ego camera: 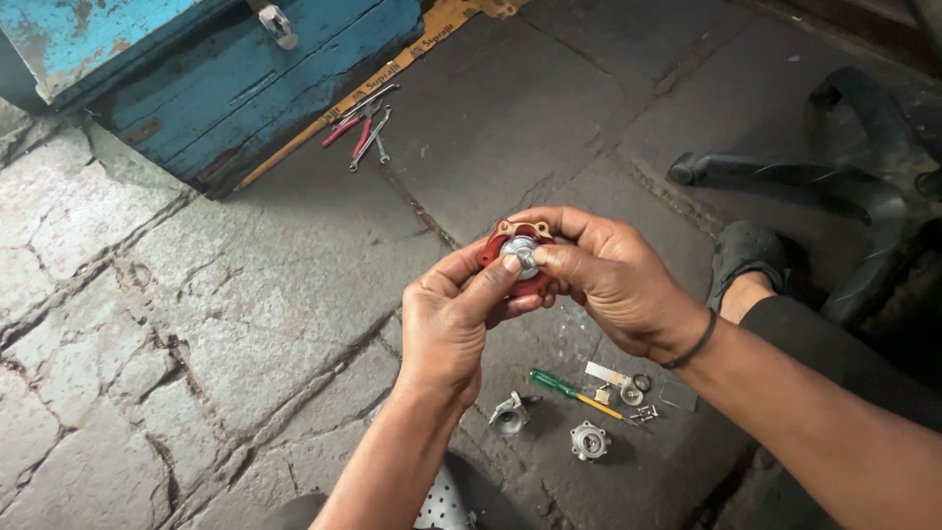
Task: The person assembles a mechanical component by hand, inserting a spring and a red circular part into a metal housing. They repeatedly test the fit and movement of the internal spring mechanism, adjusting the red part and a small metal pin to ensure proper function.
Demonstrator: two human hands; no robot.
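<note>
We have a small red round housing held up in the air between both hands, above the stone floor. Its flat face is turned up toward the camera, so its axis runs roughly up and toward us; there's no clear long side, it's about as wide as it is tall. A shiny metal disc sits in the middle of that face, with a pale gasket-like rim showing at the top edge.

Our left hand grips the housing from below and the near side, thumb pressed on the disc. Our right hand wraps it from the right, fingers curled over the top edge, thumb also on the disc. Both hands are closed on the part.

Below the hands, on the floor: a green-handled screwdriver, two small grey metal castings, and a few small loose bits just beside the screwdriver tip.

Well apart, top left: a worn blue box, with red-handled pliers and a spanner beside it. At right: a black sandal and black rubber hose.
</note>
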